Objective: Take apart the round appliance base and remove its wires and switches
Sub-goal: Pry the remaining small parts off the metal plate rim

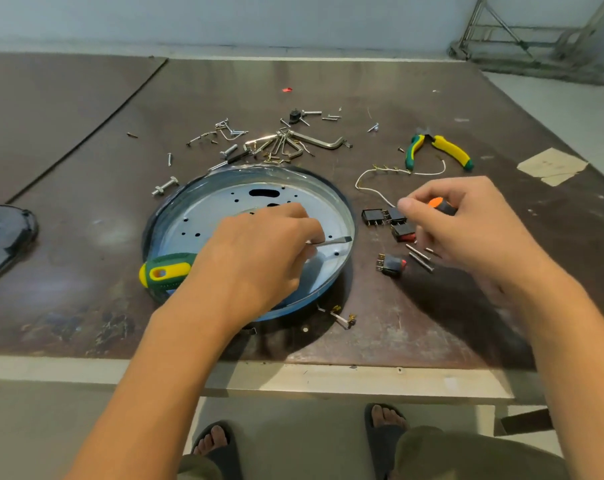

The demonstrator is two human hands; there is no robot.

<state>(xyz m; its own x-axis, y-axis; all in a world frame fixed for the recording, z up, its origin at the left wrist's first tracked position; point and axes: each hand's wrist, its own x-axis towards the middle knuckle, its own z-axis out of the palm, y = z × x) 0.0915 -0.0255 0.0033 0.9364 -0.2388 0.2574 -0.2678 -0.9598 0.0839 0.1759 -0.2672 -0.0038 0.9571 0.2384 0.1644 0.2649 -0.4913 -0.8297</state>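
One green screwdriver (165, 271), one orange screwdriver (440, 205), one round base (196, 218), four switches (373, 216)

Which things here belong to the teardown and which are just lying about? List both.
Job in hand: round base; green-yellow screwdriver, held by the left hand; orange-capped tool, pinched by the right hand; switches; white wire.
Lying about: pliers; hex keys; dark cover; paper scrap.
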